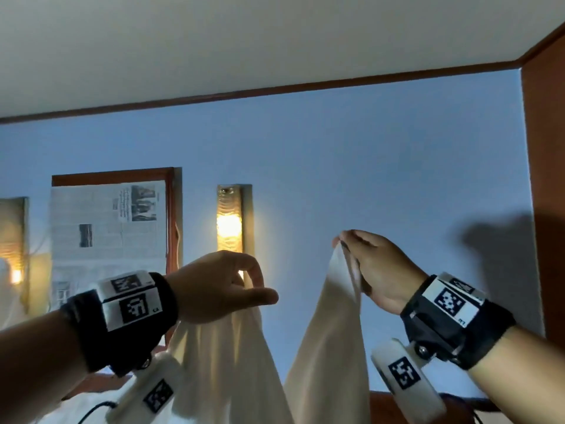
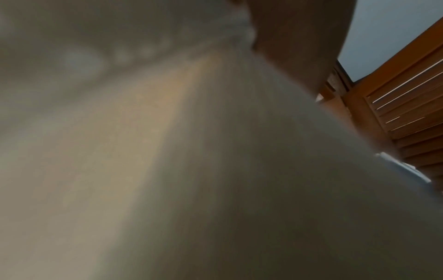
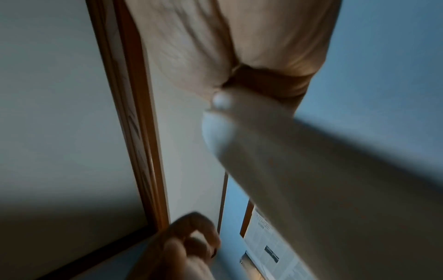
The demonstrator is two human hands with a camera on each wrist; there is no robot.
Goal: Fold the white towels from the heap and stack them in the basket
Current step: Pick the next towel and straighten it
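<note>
Pretty much the whole left wrist shot is filled by the white towel, super close and blurry, with a warm yellowish streak of light running down the middle. At the top a bit of the left hand sits against the cloth. Off to the right there's a slatted wooden panel and a patch of blue wall.

**Three cameras, all tilted upward**

The head view looks up from behind both raised wrists, taking in the blue wall and ceiling. The left wrist view is pressed right against the white towel, which fills nearly everything, blurred. The right wrist view looks up along the right hand; it shares the newspaper-covered window with the head view.
</note>
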